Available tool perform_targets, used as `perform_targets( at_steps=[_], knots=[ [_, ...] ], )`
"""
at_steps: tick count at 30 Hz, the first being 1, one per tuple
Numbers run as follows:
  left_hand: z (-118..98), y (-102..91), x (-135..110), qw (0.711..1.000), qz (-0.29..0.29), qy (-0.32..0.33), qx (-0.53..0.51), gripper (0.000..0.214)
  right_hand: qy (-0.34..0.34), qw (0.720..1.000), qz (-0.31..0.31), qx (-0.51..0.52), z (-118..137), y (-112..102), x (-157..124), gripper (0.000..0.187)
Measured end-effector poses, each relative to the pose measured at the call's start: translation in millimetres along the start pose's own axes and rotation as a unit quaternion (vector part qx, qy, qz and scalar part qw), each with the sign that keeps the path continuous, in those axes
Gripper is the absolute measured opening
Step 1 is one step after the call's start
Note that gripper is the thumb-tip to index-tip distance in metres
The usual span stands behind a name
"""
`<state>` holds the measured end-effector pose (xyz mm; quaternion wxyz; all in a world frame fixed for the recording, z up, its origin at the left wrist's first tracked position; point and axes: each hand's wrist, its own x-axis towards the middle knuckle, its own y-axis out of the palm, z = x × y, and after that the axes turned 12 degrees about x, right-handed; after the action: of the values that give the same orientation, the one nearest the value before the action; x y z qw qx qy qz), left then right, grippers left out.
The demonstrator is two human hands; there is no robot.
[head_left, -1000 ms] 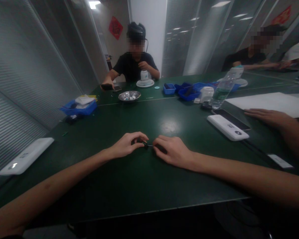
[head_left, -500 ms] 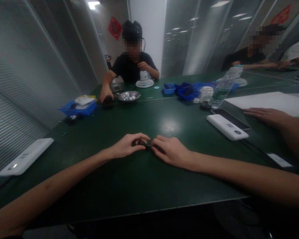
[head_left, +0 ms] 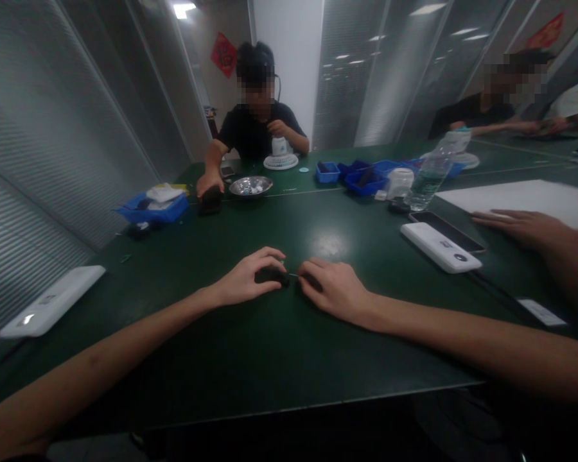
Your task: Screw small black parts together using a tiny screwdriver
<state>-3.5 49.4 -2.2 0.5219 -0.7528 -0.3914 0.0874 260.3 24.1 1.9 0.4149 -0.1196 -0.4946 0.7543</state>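
Both my hands rest on the dark green table [head_left: 250, 359], close together at its middle. My left hand [head_left: 245, 280] is curled, its fingers pinched on a small black part [head_left: 271, 277]. My right hand [head_left: 332, 289] is closed too, its fingertips holding a thin dark piece [head_left: 295, 276] that points at the black part. The two pieces meet between my hands. What they are is too small and dark to tell.
A white power bank [head_left: 438, 247] and a dark phone [head_left: 447, 231] lie right of my hands, beside another person's hand [head_left: 520, 226]. A white device [head_left: 52, 300] lies at the left edge. Blue trays [head_left: 151, 208], a steel bowl [head_left: 250, 186], a water bottle [head_left: 431, 173] and a seated person [head_left: 257, 122] are farther back.
My hands have drawn slightly apart, so a thin piece shows between them. The person across the table has reached a hand out to a dark object near the steel bowl.
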Motion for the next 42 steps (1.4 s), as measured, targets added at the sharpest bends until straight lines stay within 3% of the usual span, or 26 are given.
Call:
perform_targets(
  at_steps=[3,8,11,16,21,25,32,38,42],
  knots=[
    [1.5,0.9,-0.5,0.999,-0.012,0.008,0.043,0.017,0.013,1.0,-0.002,0.001,2.0,-2.1,-0.1,0.018],
    [8.7,2.2,-1.8,0.993,-0.005,0.015,0.113,0.024,0.024,1.0,0.0,0.004,2.7,-4.4,0.0,0.018],
    [25.7,-4.7,-3.2,0.989,-0.005,0.022,0.149,0.027,0.021,1.0,-0.002,0.005,2.0,-4.6,-0.3,0.019],
    [91.5,-37.1,-18.2,0.976,-0.026,-0.049,0.212,0.034,0.013,1.0,-0.004,0.012,0.0,-3.9,-0.8,0.021],
    [167.5,-83.0,-65.0,0.957,-0.071,-0.149,0.239,0.043,0.002,1.0,-0.003,0.03,-1.2,-3.1,-0.9,0.021],
    [203.3,-106.9,-100.8,0.932,-0.111,-0.206,0.276,0.048,0.001,1.0,-0.005,0.028,-0.3,-3.6,-0.8,0.021],
    [222.6,-112.7,-114.1,0.9,-0.138,-0.291,0.295,0.043,0.0,1.0,-0.005,0.021,-1.6,-3.0,-0.2,0.021],
    [238.2,-120.6,-125.3,0.898,-0.143,-0.28,0.309,0.046,-0.007,1.0,-0.006,0.024,-2.2,-2.4,-0.7,0.02],
    [244.7,-131.7,-131.6,0.908,-0.09,-0.268,0.311,0.046,-0.006,1.0,0.001,0.029,-1.5,-4.1,-0.5,0.021]
  ],
)
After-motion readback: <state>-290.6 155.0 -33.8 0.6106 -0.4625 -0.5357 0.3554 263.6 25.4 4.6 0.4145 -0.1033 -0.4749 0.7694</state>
